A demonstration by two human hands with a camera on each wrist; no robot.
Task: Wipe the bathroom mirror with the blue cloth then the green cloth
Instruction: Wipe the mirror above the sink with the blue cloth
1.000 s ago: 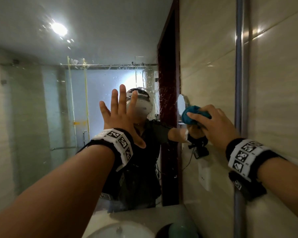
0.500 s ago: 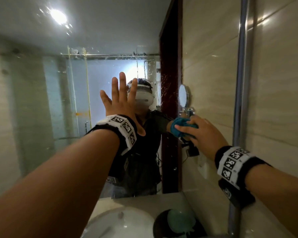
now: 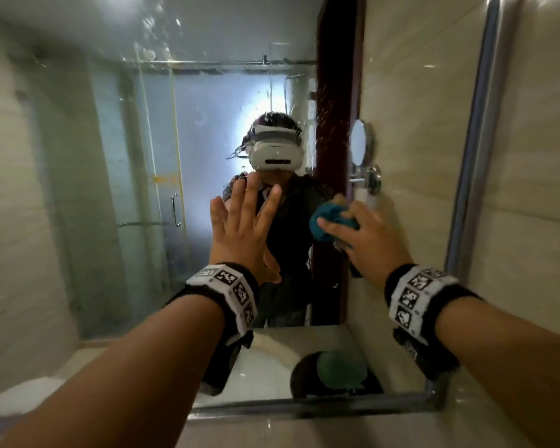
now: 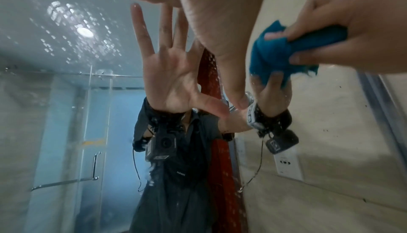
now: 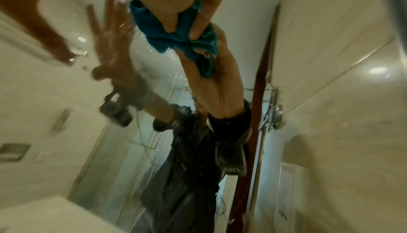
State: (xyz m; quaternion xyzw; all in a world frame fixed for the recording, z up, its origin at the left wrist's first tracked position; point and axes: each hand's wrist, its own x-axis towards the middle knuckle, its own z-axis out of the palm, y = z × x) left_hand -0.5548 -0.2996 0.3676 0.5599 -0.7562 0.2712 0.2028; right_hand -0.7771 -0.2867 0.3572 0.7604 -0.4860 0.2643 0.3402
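Observation:
The bathroom mirror fills the wall ahead, its glass speckled with water drops. My right hand grips the bunched blue cloth and presses it on the glass near the mirror's right side; the cloth and the cloth show up close in both wrist views. My left hand lies flat on the glass with straight, spread fingers, left of the cloth. A green cloth shows in the mirror's reflection, low down on a dark round thing.
A metal frame borders the mirror on the right and bottom, with tiled wall beyond. The reflection shows a white sink, a small round wall mirror, a glass shower door and a person wearing a headset.
My right hand has wiped the blue cloth downward and leftward across the glass. The left hand has slid lower on the mirror, still flat. The view has tilted down to the mirror's bottom edge.

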